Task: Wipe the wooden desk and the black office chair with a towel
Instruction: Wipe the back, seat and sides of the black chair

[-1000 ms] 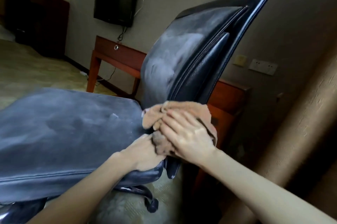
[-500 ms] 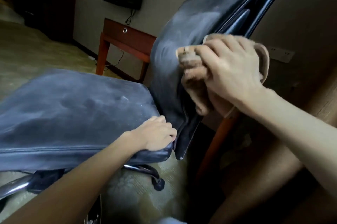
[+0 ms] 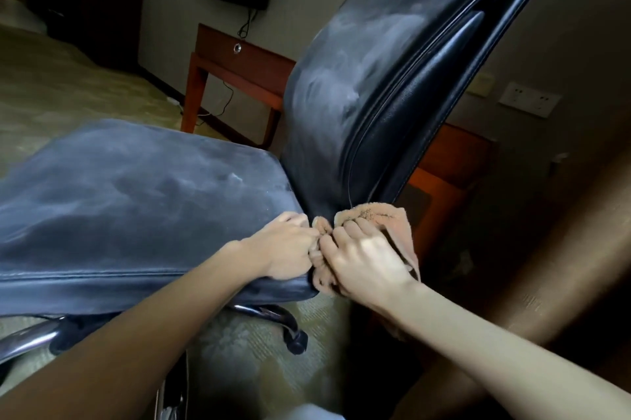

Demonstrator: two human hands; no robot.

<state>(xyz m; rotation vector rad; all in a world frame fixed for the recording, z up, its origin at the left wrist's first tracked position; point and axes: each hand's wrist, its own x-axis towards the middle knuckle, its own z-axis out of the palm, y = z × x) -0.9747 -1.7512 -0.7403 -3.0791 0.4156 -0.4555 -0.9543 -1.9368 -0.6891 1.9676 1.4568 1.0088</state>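
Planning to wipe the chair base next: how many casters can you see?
1. One black caster sits on the floor under the chair seat's near edge, below the left hand. The other casters may be hidden beneath the seat.

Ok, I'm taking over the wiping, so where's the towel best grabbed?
Grip the towel's loose flap hanging right of the right hand, coming from the right. The rest is bunched under that hand at the chair's seat-backrest joint.
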